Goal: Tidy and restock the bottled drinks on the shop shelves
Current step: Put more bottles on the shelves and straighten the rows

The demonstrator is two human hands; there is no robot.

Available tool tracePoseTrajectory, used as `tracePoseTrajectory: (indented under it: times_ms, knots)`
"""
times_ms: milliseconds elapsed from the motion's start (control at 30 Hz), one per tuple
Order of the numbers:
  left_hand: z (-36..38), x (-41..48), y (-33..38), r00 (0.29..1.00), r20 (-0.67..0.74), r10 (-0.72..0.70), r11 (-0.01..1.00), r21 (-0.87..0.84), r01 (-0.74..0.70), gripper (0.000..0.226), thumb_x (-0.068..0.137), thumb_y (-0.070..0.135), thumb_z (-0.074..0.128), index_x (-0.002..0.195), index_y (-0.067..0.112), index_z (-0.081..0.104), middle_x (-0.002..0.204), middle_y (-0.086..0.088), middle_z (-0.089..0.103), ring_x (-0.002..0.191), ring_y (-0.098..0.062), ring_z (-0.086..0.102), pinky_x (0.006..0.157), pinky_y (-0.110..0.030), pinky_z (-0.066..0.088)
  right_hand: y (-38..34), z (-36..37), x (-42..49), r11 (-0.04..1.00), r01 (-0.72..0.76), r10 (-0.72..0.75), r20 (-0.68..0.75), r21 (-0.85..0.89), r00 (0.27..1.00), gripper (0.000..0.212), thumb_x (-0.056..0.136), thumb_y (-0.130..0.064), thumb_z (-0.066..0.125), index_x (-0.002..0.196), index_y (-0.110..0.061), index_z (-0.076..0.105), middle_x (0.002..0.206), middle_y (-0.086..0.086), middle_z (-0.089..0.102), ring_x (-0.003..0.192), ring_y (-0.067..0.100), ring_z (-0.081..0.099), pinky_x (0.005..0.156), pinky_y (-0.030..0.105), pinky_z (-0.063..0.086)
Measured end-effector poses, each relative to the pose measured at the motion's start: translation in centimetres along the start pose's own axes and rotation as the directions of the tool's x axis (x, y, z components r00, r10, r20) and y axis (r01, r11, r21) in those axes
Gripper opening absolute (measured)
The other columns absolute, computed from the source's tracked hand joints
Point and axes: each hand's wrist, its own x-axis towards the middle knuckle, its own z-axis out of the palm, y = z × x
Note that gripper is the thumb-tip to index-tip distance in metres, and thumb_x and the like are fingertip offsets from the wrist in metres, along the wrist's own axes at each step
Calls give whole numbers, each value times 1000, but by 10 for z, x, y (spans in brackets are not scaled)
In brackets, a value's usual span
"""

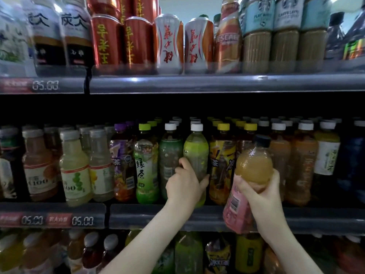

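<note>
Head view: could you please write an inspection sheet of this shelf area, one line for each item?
Surface: middle shelf, dark front rail, rows of upright bottles on it.
Job's things: green bottle, white cap, standing in the front row; orange bottle, black cap and pink label, tilted, held in front of the rail.
Clutter: nothing seen.
Hands: left hand grips the green bottle low on its body; right hand grips the orange bottle round its middle.
Cables: nothing seen.
Surroundings: upper shelf with cans and coffee bottles; price tags on the left rail; lower shelf bottles below.
</note>
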Motion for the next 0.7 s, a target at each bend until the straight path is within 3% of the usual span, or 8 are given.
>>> tracePoseTrajectory:
  times_ms: [100,233,333,400,500,600,700]
  knots:
    - [-1,-2,-1,1000,-11,15,1000,0,-15,82,86,71,38,131,4,26,99,-4,61,80,-18,67,51,-23,38,-1,5,2,1000,-12,12,9,11,1000,72,54,-47,79,116,-36,44,109,-2,61,90,3,67,63,15,54]
    - [-9,-10,-1,999,-32,24,969,-247,-31,68,83,61,55,117,9,27,94,-6,61,78,-26,68,52,-24,37,1,7,-4,999,-12,14,-41,48,999,71,54,-44,81,115,-34,46,104,-3,65,89,9,68,68,20,55]
    - [-12,-23,2,987,-109,120,902,-403,-154,68,71,43,78,106,-1,41,73,-12,63,56,-35,66,44,-25,34,-1,-2,-11,999,40,-39,-99,2,994,70,58,-48,86,114,-36,46,103,-5,65,91,10,67,73,21,55]
    - [-16,-33,5,966,-187,178,888,-392,-239,70,61,37,86,102,-7,51,65,-14,61,45,-32,62,35,-23,36,-7,-12,-13,992,109,-117,-143,-56,983,71,62,-49,85,117,-33,43,106,-1,62,91,8,66,73,18,53]
    - [-27,-42,13,908,-344,241,891,-293,-347,74,63,43,81,105,-10,53,68,-16,59,42,-28,59,32,-22,39,-21,-30,-12,966,214,-240,-193,-145,951,68,64,-46,78,117,-33,37,110,1,55,90,5,63,71,15,51]
    - [-48,-48,41,880,-438,182,778,-484,-402,76,63,46,72,111,0,37,58,-14,57,37,-31,57,31,-22,38,-30,-58,-11,948,263,-301,-230,-182,926,65,66,-47,77,114,-36,34,112,1,52,90,2,62,70,14,51]
    - [-60,-61,86,892,-408,193,688,-592,-419,73,62,50,69,111,10,32,61,-10,59,40,-31,60,33,-18,33,-31,-94,-12,933,289,-343,-289,-215,894,61,73,-45,80,114,-39,35,112,2,52,90,0,61,69,11,49]
